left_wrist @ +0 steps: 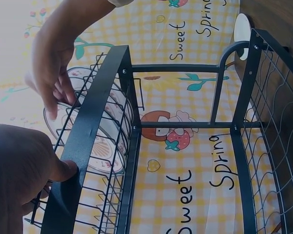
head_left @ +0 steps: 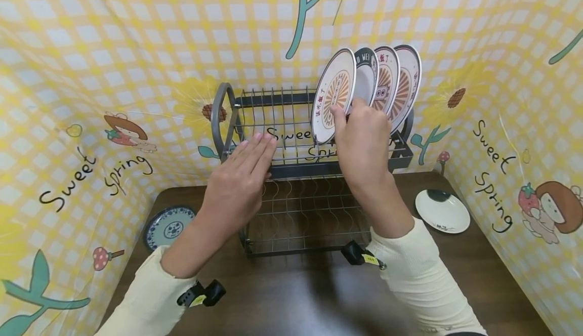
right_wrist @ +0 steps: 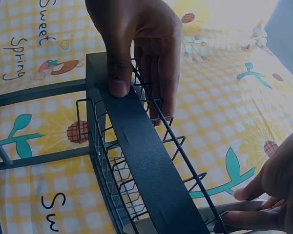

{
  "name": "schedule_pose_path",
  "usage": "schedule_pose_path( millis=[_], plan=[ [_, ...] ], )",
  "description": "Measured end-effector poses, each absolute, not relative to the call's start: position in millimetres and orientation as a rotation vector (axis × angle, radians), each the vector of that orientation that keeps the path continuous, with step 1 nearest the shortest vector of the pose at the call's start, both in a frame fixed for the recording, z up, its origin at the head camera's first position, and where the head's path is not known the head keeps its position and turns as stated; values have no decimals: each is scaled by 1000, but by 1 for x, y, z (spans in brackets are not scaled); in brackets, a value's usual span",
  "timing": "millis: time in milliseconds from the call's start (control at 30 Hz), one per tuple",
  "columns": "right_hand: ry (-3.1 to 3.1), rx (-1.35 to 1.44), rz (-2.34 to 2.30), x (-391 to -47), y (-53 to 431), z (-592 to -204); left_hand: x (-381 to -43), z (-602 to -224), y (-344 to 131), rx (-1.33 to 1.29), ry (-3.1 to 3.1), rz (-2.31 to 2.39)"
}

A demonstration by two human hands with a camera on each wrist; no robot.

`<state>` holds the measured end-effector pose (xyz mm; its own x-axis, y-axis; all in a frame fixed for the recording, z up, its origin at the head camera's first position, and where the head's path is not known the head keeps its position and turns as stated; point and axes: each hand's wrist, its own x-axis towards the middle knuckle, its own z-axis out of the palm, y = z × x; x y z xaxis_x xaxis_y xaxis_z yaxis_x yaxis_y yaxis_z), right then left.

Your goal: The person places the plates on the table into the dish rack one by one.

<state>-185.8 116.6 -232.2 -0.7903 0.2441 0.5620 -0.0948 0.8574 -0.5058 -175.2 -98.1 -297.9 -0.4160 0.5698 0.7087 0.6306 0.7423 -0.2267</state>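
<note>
A dark metal two-tier dish rack point(head_left: 305, 168) stands against the back wall cover. My left hand point(head_left: 237, 184) grips its upper front bar on the left; in the right wrist view the thumb point(right_wrist: 118, 87) presses the bar while the fingers reach over behind the wires. On the upper tier's right side, several round plates stand on edge in the wire slots, leaning right. My right hand point(head_left: 364, 143) pinches the leftmost plate point(head_left: 334, 95), white with an orange sunburst, thumb on its face. Behind it stands a plate with a dark green rim point(head_left: 366, 57).
On the brown table point(head_left: 291, 295), a blue-patterned plate point(head_left: 170, 227) lies left of the rack. A white plate with a dark patch point(head_left: 442, 217) lies to the right. The lower wire tier point(head_left: 309, 214) holds no dishes. Yellow checked covers point(head_left: 159, 37) enclose the sides and back.
</note>
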Motion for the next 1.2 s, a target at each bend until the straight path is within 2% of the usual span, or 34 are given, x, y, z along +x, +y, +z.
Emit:
schedule_pose_path(
  millis=[300,500,667,800,1200],
  plan=[
    [-2434,-64,746,-177,120,-233,-174,-297,-100,-902,-2156,-84],
    [-2288,65,797,-156,129,-236,-174,-296,-100,-906,-2154,-74],
    [-1987,252,891,-139,159,-248,-175,-296,-101,-902,-2150,-78],
    [-1809,307,1145,-133,198,-270,-175,-296,-100,-899,-2145,-62],
    [-2218,-453,1325,-137,342,-374,-173,-294,-98,-903,-2163,-102]
  ],
)
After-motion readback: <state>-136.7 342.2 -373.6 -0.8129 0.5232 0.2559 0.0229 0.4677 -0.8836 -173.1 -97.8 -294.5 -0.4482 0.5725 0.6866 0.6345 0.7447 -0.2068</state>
